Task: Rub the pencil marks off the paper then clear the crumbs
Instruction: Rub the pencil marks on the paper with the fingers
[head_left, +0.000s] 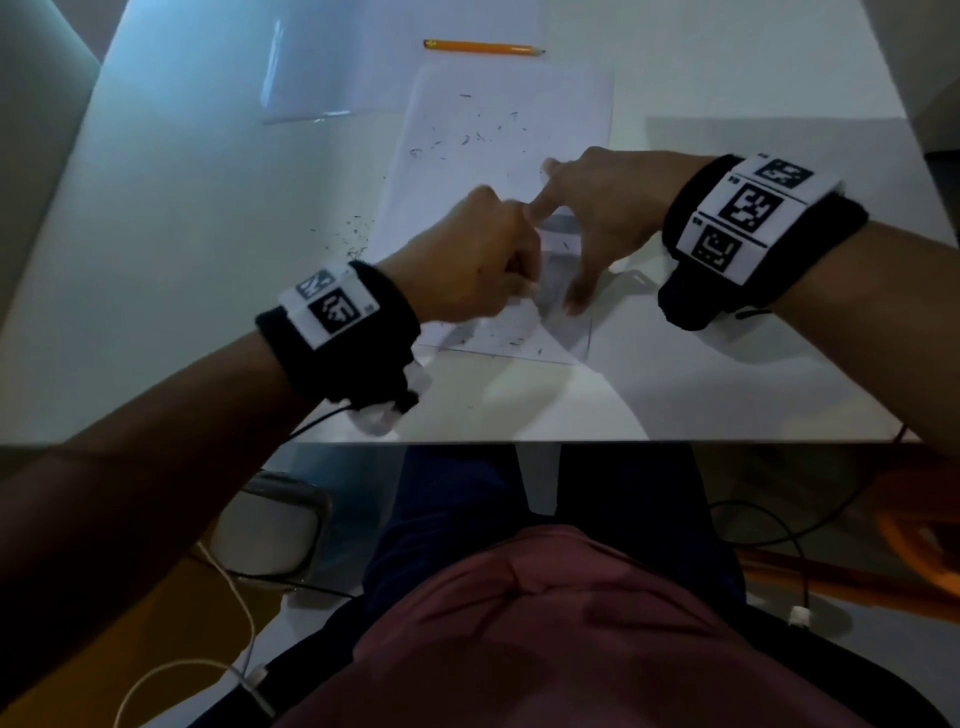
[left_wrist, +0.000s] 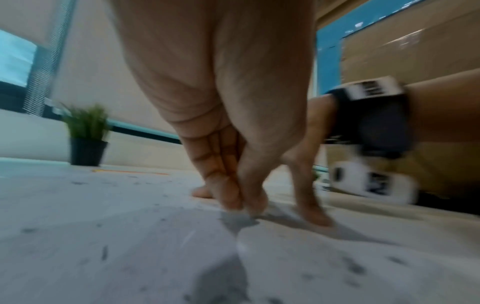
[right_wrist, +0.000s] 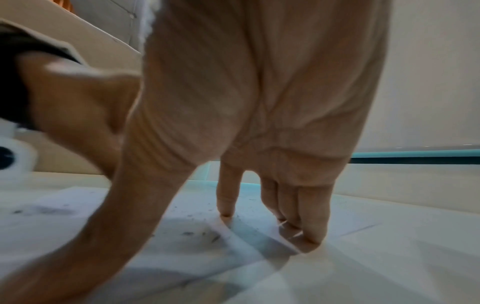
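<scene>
1. The left hand (head_left: 478, 260) is seen with its fingers drawn together and tips pressed down on the paper (head_left: 498, 156); whether a small eraser is pinched between them cannot be told, since the hand is blurred.
2. The right hand (head_left: 597, 208) is spread, its straight fingers (right_wrist: 309, 216) and thumb planted on the paper near its lower part, just beside the left hand.
3. Both wrists are held low over the paper's near end, the forearms reaching in from either side; black bands with printed markers are worn on each.
4. The paper lies flat on the white table (head_left: 156, 260). Dark crumbs (head_left: 467, 137) are scattered over its upper half, and more crumbs are strewn on the table just off the paper's left edge.
5. A yellow pencil (head_left: 483, 48) lies just beyond the paper's far edge; a clear plastic sleeve (head_left: 306, 78) lies off its far-left corner.
6. The paper's lower middle is hidden by the two hands.
</scene>
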